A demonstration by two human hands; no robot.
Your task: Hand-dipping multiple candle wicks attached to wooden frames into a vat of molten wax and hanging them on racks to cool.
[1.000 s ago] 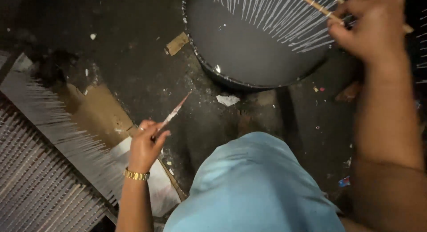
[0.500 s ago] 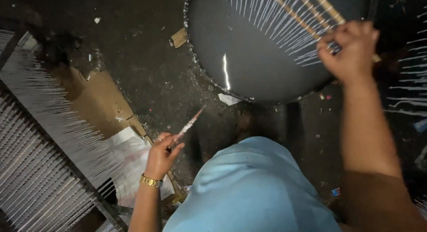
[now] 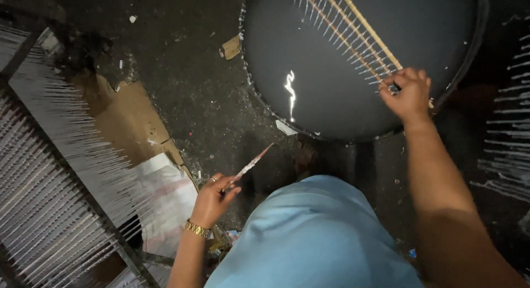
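Since the earlier frames the right hand [image 3: 407, 94] has come down and inward along the near rim of the round black tub [image 3: 265, 56], and the left hand [image 3: 214, 201] has drifted slightly rightward. That right hand is clenched around the near ends of a wooden slat frame [image 3: 353, 31] carrying a row of thin grey-coated sticks, which lies slanted across the tub's dark contents. Over the grimy floor, the left hand pinches one slim pinkish stick [image 3: 249, 166] between thumb and fingers, its tip pointing toward the tub. A gold bracelet [image 3: 196, 229] circles that wrist. Racks of coated sticks [image 3: 49, 172] fill the left side, apparently laid over cardboard [image 3: 118, 120].
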